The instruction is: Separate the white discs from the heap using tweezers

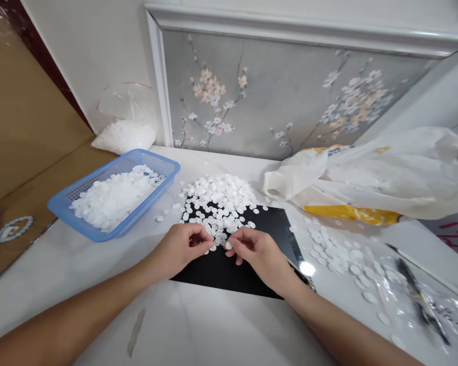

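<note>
The left hand (181, 249) is curled, thumb and forefinger pinched on a white disc (212, 248). The right hand (257, 251), just beside it, nips a second disc (228, 245) the same way, both over the black mat (221, 272). The discs look feather-light, thin and slippery, so they are best gripped by the rim. Beyond the hands are a blue basket (61, 206) of discs, a loose pile (221, 193) and a white plastic bag (385, 173).

- Left hand (181, 249) has its fingers curled, with thumb and forefinger pinched together.
- Right hand (257, 252) is just beside it, fingertips pinched too.
- Both forearms are bare.
</note>
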{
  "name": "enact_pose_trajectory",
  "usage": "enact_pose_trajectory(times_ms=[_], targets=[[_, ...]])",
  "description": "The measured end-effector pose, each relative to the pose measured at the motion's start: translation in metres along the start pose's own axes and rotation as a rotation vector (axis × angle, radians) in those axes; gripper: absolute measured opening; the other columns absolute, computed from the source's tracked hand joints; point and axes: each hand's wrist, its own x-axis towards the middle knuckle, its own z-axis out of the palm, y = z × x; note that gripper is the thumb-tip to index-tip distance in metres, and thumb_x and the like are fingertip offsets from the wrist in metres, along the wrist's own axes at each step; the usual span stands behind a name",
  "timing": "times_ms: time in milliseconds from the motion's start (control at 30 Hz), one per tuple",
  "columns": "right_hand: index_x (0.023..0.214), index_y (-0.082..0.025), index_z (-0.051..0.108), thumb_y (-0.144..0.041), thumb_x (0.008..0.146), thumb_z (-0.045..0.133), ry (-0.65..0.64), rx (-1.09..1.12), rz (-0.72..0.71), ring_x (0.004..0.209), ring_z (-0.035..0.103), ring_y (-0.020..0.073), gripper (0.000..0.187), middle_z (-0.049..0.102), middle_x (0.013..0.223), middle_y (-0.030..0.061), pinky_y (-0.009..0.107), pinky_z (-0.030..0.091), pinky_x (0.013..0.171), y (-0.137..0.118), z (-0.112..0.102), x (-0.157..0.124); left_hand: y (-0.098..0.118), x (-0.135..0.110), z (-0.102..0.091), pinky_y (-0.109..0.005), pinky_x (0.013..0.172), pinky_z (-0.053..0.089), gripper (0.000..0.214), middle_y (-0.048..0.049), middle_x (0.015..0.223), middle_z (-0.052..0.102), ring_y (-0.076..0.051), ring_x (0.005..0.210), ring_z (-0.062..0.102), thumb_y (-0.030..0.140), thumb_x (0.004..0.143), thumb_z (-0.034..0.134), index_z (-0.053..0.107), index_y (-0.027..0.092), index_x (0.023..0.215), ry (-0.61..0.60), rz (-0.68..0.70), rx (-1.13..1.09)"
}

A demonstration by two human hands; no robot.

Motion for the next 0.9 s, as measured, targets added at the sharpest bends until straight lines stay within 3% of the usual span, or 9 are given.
enact_pose_trajectory(times_ms=[133,267,333,433,500,600,700,900], targets=[[0.072,-0.018,0.052,-0.043,0.079,0.064,-0.139,0.399,0.099,0.077,0.067,0.0181,0.028,0.069,0.082,0.0055,0.027,0.050,0.063,-0.003,0.000,0.002,-0.003,0.002,-0.005,-0.023,0.057,0.038,0.016,-0.0004,0.068,0.064,-0.013,0.062,0.056,0.030,0.080,0.057,0.053,0.017,0.071,-0.057,-0.127,-0.300],[0.081,-0.018,0.057,-0.041,0.079,0.063,-0.095,0.527,0.048,0.074,0.062,0.0144,0.023,0.065,0.081,0.0036,0.026,0.047,0.066,-0.005,-0.006,0.011,-0.002,0.002,-0.012,-0.023,0.056,0.036,0.011,-0.0048,0.082,0.069,-0.014,0.071,0.062,0.020,0.076,0.055,0.045,0.018,0.074,-0.035,-0.237,-0.607],[0.082,-0.018,0.059,-0.042,0.081,0.059,-0.051,0.382,-0.007,0.068,0.057,0.0134,0.024,0.062,0.076,0.0025,0.026,0.044,0.061,-0.007,-0.009,0.016,0.000,0.003,-0.015,-0.023,0.056,0.035,0.007,-0.0045,0.082,0.068,-0.013,0.071,0.061,0.020,0.076,0.054,0.048,0.018,0.078,-0.029,-0.249,-0.659],[0.084,-0.018,0.064,-0.036,0.084,0.054,0.021,-0.089,-0.152,0.060,0.051,0.0136,0.020,0.058,0.068,0.0002,0.026,0.039,0.056,-0.006,-0.008,0.022,0.001,0.004,-0.017,-0.023,0.055,0.034,0.008,-0.0031,0.077,0.066,-0.011,0.065,0.057,0.024,0.079,0.053,0.052,0.017,0.082,-0.022,-0.245,-0.620],[0.088,-0.020,0.067,-0.030,0.086,0.052,0.058,-0.374,-0.261,0.063,0.053,0.0152,0.018,0.061,0.073,0.0016,0.028,0.040,0.059,-0.003,-0.003,0.022,-0.001,0.004,-0.015,-0.023,0.054,0.034,0.011,-0.0020,0.074,0.064,-0.010,0.062,0.055,0.026,0.080,0.053,0.053,0.017,0.085,-0.043,-0.219,-0.570],[0.095,-0.020,0.068,-0.027,0.086,0.055,0.066,-0.629,-0.357,0.071,0.059,0.0187,0.017,0.067,0.087,0.0058,0.031,0.044,0.067,0.002,0.005,0.022,-0.005,0.005,-0.013,-0.021,0.050,0.031,0.013,-0.0014,0.076,0.064,-0.008,0.057,0.051,0.028,0.080,0.055,0.053,0.017,0.087,-0.097,-0.160,-0.532],[0.098,-0.021,0.067,-0.026,0.085,0.058,0.067,-0.729,-0.368,0.075,0.062,0.0203,0.016,0.068,0.090,0.0063,0.031,0.045,0.069,0.005,0.008,0.022,-0.007,0.004,-0.012,-0.020,0.049,0.028,0.014,-0.0011,0.078,0.065,-0.005,0.051,0.045,0.030,0.081,0.056,0.053,0.017,0.088,-0.120,-0.152,-0.539],[0.089,-0.021,0.065,-0.028,0.082,0.061,0.063,-0.702,-0.247,0.065,0.056,0.0170,0.011,0.062,0.071,0.0004,0.027,0.040,0.060,-0.004,0.004,0.026,-0.002,0.000,-0.010,-0.021,0.051,0.030,0.013,-0.0012,0.077,0.064,-0.006,0.051,0.046,0.025,0.081,0.052,0.056,0.017,0.090,-0.146,-0.246,-0.574]])
